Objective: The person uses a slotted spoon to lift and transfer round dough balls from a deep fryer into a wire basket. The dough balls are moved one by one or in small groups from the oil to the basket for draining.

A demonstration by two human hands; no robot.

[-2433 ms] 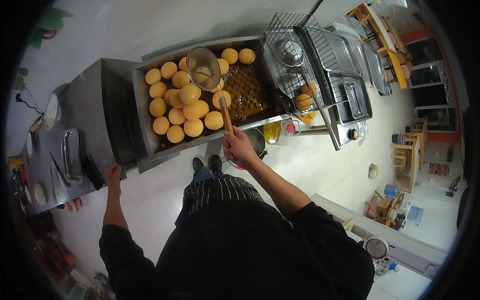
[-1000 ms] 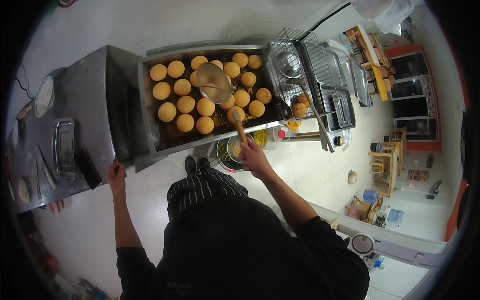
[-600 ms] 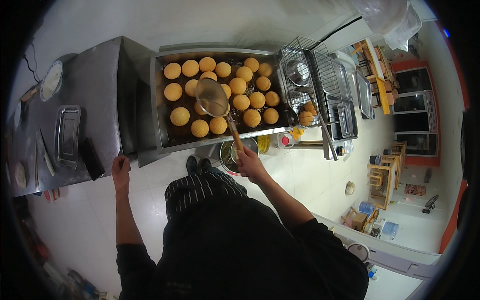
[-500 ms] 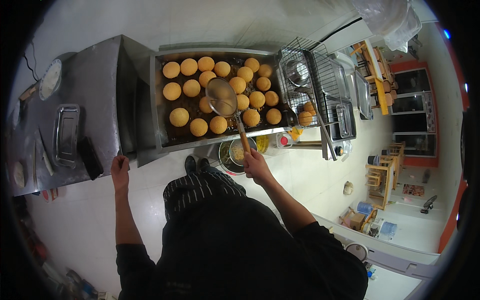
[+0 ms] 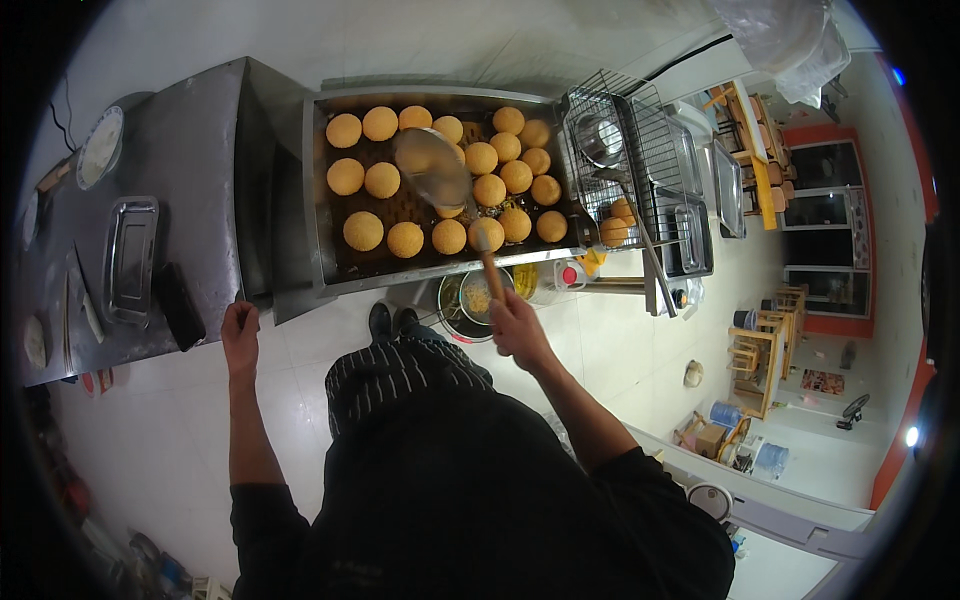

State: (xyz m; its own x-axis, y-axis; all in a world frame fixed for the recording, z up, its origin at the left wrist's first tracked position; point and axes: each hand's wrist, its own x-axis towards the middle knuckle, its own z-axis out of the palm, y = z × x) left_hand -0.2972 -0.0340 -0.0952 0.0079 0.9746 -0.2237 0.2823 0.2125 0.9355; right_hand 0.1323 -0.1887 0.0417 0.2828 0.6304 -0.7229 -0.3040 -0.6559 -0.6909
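My right hand is closed round the wooden handle of a mesh skimmer. The skimmer's round head, smeared by motion, is over a rectangular metal fryer of dark oil and hides some of what lies beneath. Several golden fried dough balls float in the oil, spread left and right of the skimmer. My left hand hangs by the front corner of the steel table, fingers curled in and nothing visible in them; whether it touches the corner I cannot tell.
On the steel table at left are a metal tray, a knife and a bowl of white powder. Right of the fryer, a wire rack stands over pans, with balls beneath. A pot with a strainer sits below the fryer.
The skimmer head has swung slightly up and to the left through the oil, and some balls near it have shifted. My left hand has hardly moved.
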